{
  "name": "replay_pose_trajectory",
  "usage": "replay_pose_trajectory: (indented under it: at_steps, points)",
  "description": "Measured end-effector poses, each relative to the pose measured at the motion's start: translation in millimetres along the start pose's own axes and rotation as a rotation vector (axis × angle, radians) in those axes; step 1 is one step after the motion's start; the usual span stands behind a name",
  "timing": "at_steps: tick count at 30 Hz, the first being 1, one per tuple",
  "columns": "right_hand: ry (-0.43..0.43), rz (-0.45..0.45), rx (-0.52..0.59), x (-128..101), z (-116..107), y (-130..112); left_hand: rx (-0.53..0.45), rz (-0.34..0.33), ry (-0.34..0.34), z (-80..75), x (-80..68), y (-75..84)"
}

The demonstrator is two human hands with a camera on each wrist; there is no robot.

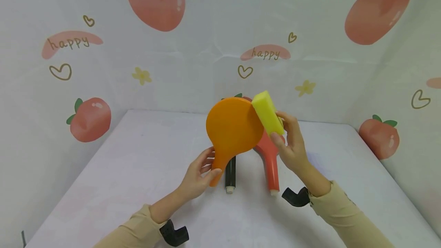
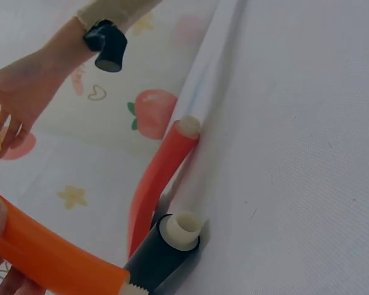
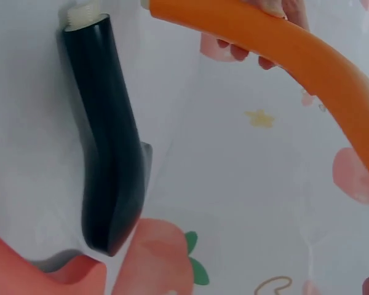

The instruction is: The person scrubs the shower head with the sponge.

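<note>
Orange, smooth and plastic-looking, a round-headed paddle with a long tapering handle (image 1: 234,125) is held raised above the white table (image 1: 103,171), its broad face turned toward the head camera. The left hand (image 1: 196,177) grasps that handle, thumb across the front and fingers behind. The right hand (image 1: 293,150) pinches a bright yellow block-shaped sponge (image 1: 268,113) between thumb and fingers, at the upper right edge of the orange paddle's head; whether the sponge presses on the surface or only overlaps it in view, I cannot tell.

Beyond them on the table lie a glossy black piece with a pale threaded end (image 1: 230,173), its far part hidden by the orange paddle in the head view, and a red long-handled paddle (image 1: 272,167), partly covered by the sponge and the orange head. Neither is in a hand.

As for progress, the orange paddle and the sponge are both taken up and brought together, so sponge work on this one piece looks under way, perhaps near its start; how much of its face is done does not show, and the black and red ones lie unattended
</note>
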State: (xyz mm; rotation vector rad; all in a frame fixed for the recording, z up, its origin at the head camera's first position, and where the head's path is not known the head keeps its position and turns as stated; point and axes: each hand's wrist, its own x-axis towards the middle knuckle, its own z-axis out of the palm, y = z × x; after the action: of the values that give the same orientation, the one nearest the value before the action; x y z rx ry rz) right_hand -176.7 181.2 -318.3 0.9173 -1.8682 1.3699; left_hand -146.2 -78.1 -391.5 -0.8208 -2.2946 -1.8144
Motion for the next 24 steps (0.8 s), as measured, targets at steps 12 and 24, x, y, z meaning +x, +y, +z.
replay_pose_trajectory:
  at_steps: [12, 24]
  points:
    - [0.032, 0.070, -0.054, 0, -4, -1, 0.134, 0.114, 0.156, -0.5, -1.2, -3.9]
    - [0.047, 0.086, -0.125, 11, -8, -6, 0.284, 0.169, 0.223, 3.1, -1.4, -5.2]
